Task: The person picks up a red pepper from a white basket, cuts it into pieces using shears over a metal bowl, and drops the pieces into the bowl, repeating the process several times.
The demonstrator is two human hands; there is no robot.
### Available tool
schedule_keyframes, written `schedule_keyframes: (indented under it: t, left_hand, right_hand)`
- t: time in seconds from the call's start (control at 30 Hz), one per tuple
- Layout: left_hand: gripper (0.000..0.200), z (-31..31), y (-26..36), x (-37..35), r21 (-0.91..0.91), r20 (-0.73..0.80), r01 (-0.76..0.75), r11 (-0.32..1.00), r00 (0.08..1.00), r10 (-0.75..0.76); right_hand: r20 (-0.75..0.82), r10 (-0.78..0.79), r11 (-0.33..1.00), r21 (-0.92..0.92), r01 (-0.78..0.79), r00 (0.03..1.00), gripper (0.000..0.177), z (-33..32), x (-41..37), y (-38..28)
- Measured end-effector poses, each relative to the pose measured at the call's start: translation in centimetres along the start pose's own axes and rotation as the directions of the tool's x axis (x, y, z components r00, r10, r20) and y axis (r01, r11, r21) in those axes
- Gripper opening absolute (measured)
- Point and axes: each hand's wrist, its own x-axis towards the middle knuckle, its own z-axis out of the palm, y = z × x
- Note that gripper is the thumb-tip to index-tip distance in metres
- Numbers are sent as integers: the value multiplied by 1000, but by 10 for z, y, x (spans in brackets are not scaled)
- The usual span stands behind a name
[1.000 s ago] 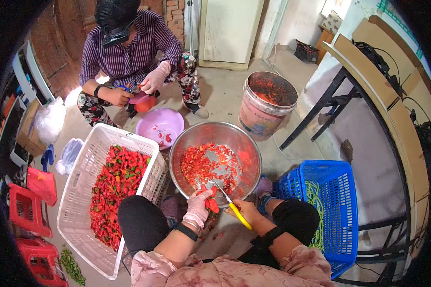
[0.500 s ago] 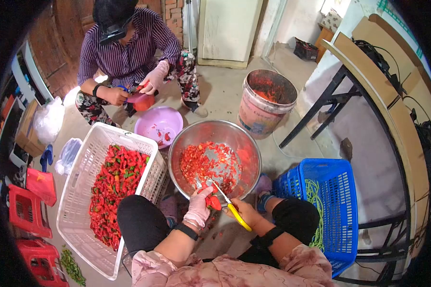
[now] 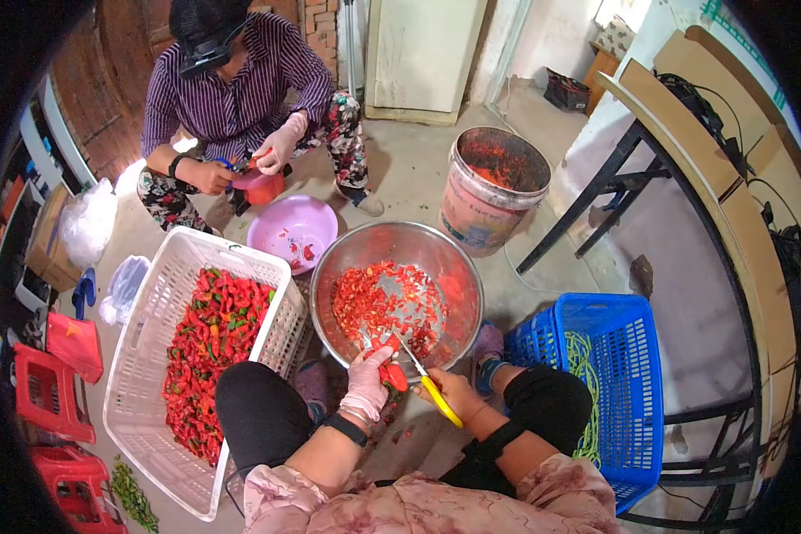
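Apparently to catch cuttings [image 3: 358, 305], the left hand [image 3: 365, 384] grips red pepper [image 3: 396, 377], the right hand [image 3: 452, 395] scissors [image 3: 438, 400], at a steel bowl [image 3: 392, 238].

The right hand [image 3: 449, 393] holds one pair of scissors [image 3: 442, 405]; ahead, one bowl [image 3: 455, 316], one basin [image 3: 308, 218], one bucket [image 3: 482, 210]; rightward, one blue crate [image 3: 628, 383]; leftward, one white crate [image 3: 140, 383] and seemingly two stools [image 3: 52, 392].

At the steel basin's [image 3: 463, 267] near rim, the left hand [image 3: 363, 392] hides part of the red peppers [image 3: 396, 376] it grips; the right hand [image 3: 459, 392] covers some of the yellow-handled scissors [image 3: 440, 400]. Chopped pieces [image 3: 356, 303] below are too small to count. Knees block the white crate's [image 3: 182, 254] near right edge and the blue crate's [image 3: 634, 356] left side. Picture edges crop the patterned shirt [image 3: 418, 507] and a co-worker's black headwear [image 3: 206, 34].
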Motion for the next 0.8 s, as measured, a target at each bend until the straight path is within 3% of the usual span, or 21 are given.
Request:
schedule_keyframes:
  t: [0.03,0.1,0.23,0.3,0.4,0.53,0.6,0.73,0.8]
  left_hand:
    - [22,0,1,0,0,0,0,1000,1000,0]
    - [21,1,4,-1,9,-13,-8,1000,1000,8]
    - [21,0,4,-3,93,53,-23,995,998,19]
    - [21,0,4,-3,119,61,-26,993,998,19]
    - [21,1,8,-3,122,52,6,992,999,-12]
    - [20,-2,5,3,86,71,2,996,997,-8]
    - [18,-2,5,3,48,78,38,998,996,-41]
    - [17,-4,6,8,-30,63,69,997,996,-67]
    - [18,-3,5,7,5,63,7,1000,998,-7]
  right_hand:
    - [0,0,1000,0,0,1000,32,0,1,6]
    - [14,-47,980,193,44,999,36,1,4,16]
    - [112,-81,973,223,54,990,43,-6,4,14]
    - [52,-41,998,46,39,998,44,-10,-1,4]
    - [33,-60,997,-36,61,998,44,-16,-7,-12]
    - [27,-15,999,-33,16,1000,41,-10,-5,-6]
    - [-19,-38,996,86,40,999,43,-3,-1,8]
    - [-24,-96,989,110,98,995,46,-5,1,6]
    - [-64,-133,988,-90,127,989,49,-10,-3,-8]
